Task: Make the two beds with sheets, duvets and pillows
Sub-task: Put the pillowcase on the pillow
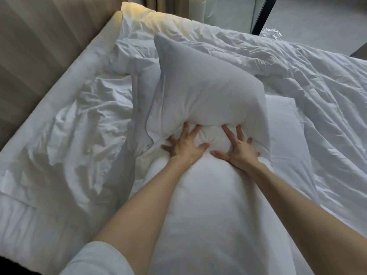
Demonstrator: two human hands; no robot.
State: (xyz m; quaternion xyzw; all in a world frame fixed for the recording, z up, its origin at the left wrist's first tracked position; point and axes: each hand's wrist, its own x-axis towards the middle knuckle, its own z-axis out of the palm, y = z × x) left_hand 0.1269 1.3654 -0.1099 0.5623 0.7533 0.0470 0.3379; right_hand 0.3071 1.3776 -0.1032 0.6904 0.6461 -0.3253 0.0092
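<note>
A white pillow (pixel 208 92) lies in front of me on the bed, folded in its middle so that its far half stands up. My left hand (pixel 185 146) and my right hand (pixel 237 148) press side by side into the fold, fingers spread and dug into the fabric. A second white pillow (pixel 286 139) lies flat just right of it, partly covered. A crumpled white duvet (pixel 297 80) covers the far and right side of the bed. The wrinkled white sheet (pixel 79 120) shows on the left.
A beige padded headboard (pixel 39 46) runs along the left edge of the bed. Curtains (pixel 155 2) hang at the far end. A dark frame with glass (pixel 264 14) and a crinkled plastic wrap (pixel 271 33) are beyond the bed at top right.
</note>
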